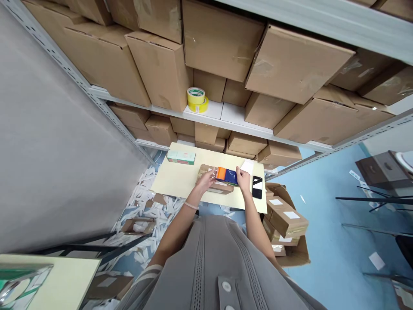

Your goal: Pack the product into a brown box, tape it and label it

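My right hand (243, 179) is closed around the blue end of a blue-and-orange tape dispenser (229, 175). At the dispenser's orange end, my left hand (205, 181) has its fingers pinched together, with a shiny bit of clear tape showing at the fingertips. Directly below both hands lies a brown cardboard box (220, 188) on the pale yellow table (180, 181); the dispenser and hands cover part of its top. Whether the dispenser touches the box is unclear.
A green-and-white carton (181, 157) lies at the table's back left. A phone (257, 187) and white paper (247, 166) are on the right. Shelves (235, 119) with boxes and tape rolls (197, 100) stand behind. Boxes (287, 217) fill a carton at right; paper scraps (145, 215) litter the floor.
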### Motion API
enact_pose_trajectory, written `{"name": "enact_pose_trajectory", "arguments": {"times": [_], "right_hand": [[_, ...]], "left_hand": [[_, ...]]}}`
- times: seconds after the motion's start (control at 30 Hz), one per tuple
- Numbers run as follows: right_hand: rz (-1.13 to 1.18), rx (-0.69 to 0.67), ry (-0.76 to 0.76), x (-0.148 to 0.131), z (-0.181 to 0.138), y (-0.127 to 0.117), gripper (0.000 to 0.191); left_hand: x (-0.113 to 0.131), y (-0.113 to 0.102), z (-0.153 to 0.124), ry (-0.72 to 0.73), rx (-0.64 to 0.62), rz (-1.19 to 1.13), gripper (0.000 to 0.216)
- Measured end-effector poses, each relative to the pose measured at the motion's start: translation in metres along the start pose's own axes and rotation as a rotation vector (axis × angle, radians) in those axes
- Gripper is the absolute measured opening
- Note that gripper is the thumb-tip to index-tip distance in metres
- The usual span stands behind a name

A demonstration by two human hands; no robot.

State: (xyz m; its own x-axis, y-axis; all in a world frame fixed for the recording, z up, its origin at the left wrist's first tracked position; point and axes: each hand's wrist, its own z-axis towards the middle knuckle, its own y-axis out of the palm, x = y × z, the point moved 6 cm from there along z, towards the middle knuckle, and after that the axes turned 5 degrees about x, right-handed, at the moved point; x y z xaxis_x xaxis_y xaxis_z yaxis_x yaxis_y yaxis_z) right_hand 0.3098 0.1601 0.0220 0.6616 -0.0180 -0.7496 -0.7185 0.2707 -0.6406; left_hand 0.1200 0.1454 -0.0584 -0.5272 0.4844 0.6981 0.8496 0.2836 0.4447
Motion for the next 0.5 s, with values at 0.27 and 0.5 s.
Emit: {"name": "enact_pose_trajectory", "arguments": {"times": [0.27, 0.5], "right_hand": [[-0.141, -0.014, -0.044, -0.011, 0.005, 0.009, 0.057], [-0.253, -0.077, -0.135, -0.030, 0.006, 0.034, 0.066]], "left_hand": [[0.021, -0.015, 0.017, 0.178, 0.149, 0.086, 0.022], [0.050, -0.060, 0.019, 0.313, 0.288, 0.105, 0.027]]}}
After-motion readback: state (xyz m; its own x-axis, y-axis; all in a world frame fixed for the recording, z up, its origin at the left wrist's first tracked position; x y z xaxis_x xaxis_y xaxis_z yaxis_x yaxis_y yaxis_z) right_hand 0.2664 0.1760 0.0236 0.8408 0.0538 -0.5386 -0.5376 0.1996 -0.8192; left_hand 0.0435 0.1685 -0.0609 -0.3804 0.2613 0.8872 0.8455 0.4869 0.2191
